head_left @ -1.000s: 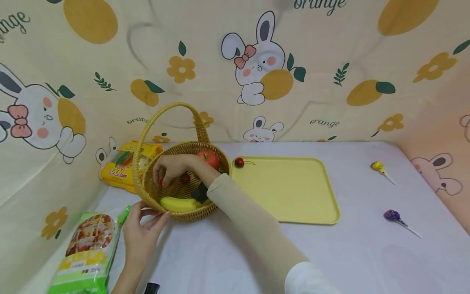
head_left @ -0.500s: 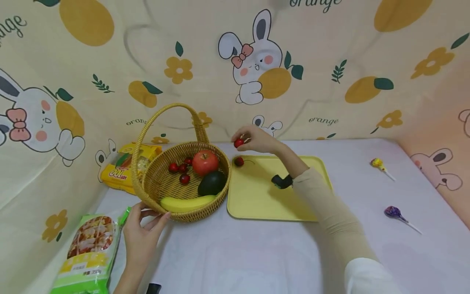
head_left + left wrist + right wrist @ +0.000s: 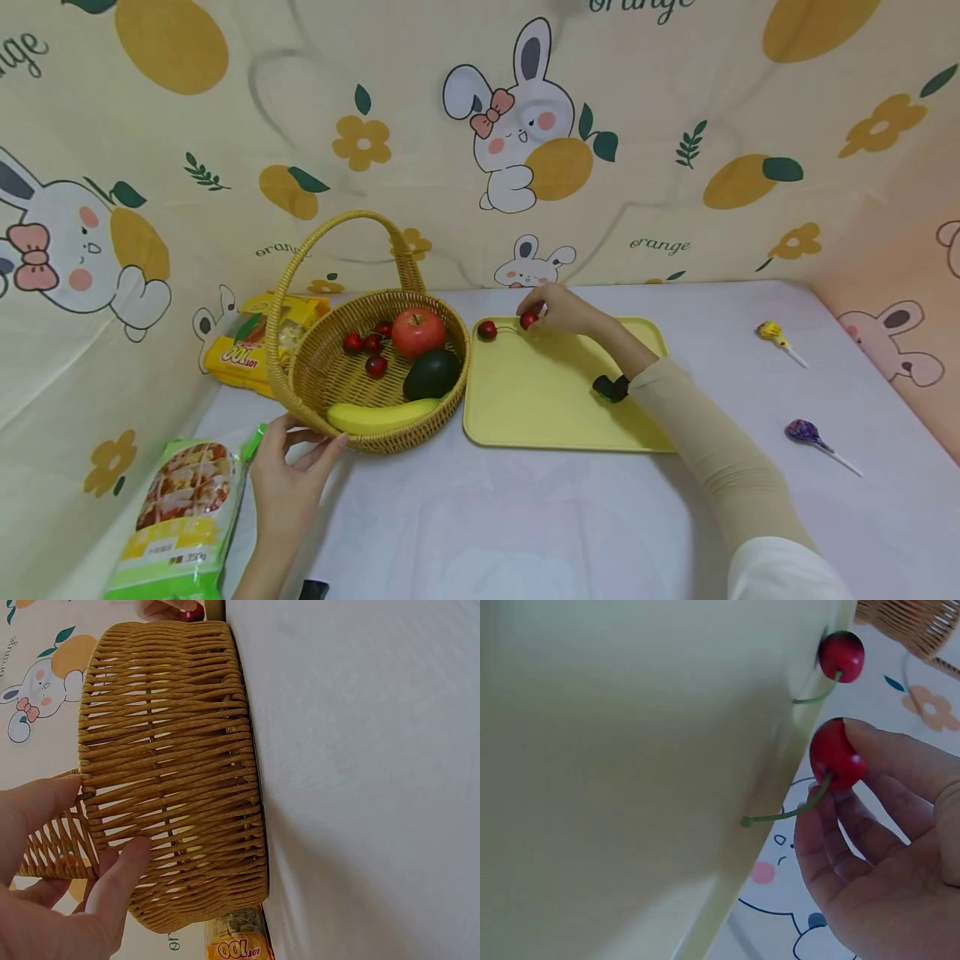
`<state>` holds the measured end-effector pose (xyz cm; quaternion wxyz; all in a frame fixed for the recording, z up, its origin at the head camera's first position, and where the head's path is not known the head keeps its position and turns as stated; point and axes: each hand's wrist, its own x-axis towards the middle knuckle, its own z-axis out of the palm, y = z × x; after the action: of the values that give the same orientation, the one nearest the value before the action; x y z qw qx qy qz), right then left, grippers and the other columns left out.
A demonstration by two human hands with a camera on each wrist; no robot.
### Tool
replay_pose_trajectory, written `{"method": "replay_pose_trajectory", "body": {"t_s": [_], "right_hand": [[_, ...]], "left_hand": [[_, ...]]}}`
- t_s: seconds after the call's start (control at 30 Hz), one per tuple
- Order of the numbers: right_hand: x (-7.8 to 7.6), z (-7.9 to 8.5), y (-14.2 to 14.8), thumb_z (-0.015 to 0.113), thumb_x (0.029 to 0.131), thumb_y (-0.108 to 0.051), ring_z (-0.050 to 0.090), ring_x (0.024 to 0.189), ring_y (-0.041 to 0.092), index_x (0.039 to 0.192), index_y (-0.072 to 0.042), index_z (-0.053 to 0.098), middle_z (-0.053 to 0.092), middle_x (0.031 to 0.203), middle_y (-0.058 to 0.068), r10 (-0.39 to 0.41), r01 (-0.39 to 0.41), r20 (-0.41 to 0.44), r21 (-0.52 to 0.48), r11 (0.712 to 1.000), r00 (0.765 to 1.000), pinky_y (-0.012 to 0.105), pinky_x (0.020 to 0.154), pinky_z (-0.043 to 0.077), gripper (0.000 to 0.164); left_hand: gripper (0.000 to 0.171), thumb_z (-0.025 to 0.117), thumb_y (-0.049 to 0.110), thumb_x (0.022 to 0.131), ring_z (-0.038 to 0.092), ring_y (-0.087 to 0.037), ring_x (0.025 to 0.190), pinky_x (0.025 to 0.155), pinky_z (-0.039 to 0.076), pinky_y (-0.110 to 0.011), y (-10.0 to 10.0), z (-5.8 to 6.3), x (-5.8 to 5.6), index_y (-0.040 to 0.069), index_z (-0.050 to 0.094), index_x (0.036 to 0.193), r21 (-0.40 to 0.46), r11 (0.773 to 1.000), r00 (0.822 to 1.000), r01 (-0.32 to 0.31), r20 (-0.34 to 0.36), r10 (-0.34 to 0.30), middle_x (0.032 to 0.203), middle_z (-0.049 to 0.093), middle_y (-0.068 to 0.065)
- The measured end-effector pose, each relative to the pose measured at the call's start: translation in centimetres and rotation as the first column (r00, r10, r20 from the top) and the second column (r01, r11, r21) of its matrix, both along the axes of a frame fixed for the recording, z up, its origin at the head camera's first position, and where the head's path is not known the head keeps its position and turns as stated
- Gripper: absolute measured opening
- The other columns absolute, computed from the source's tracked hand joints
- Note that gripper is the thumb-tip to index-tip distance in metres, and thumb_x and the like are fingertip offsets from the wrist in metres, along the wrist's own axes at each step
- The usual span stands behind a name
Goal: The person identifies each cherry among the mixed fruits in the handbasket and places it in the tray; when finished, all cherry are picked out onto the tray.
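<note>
My right hand [image 3: 558, 310] pinches a red cherry [image 3: 838, 755] between thumb and fingers, over the back edge of the yellow tray [image 3: 555, 417]. The cherry's green stem points toward the tray in the right wrist view. A second cherry [image 3: 487, 331] with a stem lies in the tray's back left corner. My left hand [image 3: 292, 471] grips the wicker basket [image 3: 172, 750] at its front left rim, by the foot of the handle. Inside the basket are a banana [image 3: 382, 416], a dark green avocado [image 3: 432, 374], a red apple [image 3: 418, 333] and several cherries [image 3: 372, 343].
A yellow snack bag [image 3: 243, 354] stands behind the basket on the left. A green and white food package [image 3: 176, 508] lies at the front left. Two lollipops, one yellow [image 3: 771, 332] and one purple [image 3: 804, 432], lie right of the tray.
My right hand has come out of the basket with a cherry and moved right to the tray's back edge. My left hand keeps its hold on the basket.
</note>
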<state>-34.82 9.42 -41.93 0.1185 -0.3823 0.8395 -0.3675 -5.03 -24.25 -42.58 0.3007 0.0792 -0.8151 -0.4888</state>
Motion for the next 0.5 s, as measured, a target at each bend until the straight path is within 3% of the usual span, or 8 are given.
{"method": "replay_pose_trajectory", "body": {"t_s": [0.23, 0.5], "right_hand": [[0.23, -0.55, -0.35, 0.075, 0.077, 0.009, 0.061, 0.086, 0.028, 0.101, 0.009, 0.072, 0.069, 0.096, 0.018, -0.006, 0.006, -0.003, 0.047, 0.999, 1.000, 0.029, 0.075, 0.055, 0.024], [0.45, -0.32, -0.49, 0.076, 0.080, 0.006, 0.058, 0.092, 0.031, 0.108, 0.009, 0.070, 0.066, 0.101, 0.019, 0.005, -0.004, -0.034, 0.056, 0.998, 0.999, 0.037, 0.081, 0.055, 0.029]], "left_hand": [[0.048, 0.082, -0.007, 0.077, 0.059, -0.007, 0.092, 0.074, 0.060, -0.014, 0.03, 0.10, -0.06, -0.006, 0.058, 0.118, 0.001, 1.000, 1.000, -0.014, 0.021, 0.014, 0.107, 0.055, -0.004], [0.048, 0.082, -0.009, 0.076, 0.060, -0.007, 0.091, 0.074, 0.060, -0.015, 0.02, 0.09, 0.10, -0.007, 0.058, 0.118, 0.016, 1.000, 1.000, -0.005, 0.010, 0.005, 0.106, 0.055, -0.003]]}}
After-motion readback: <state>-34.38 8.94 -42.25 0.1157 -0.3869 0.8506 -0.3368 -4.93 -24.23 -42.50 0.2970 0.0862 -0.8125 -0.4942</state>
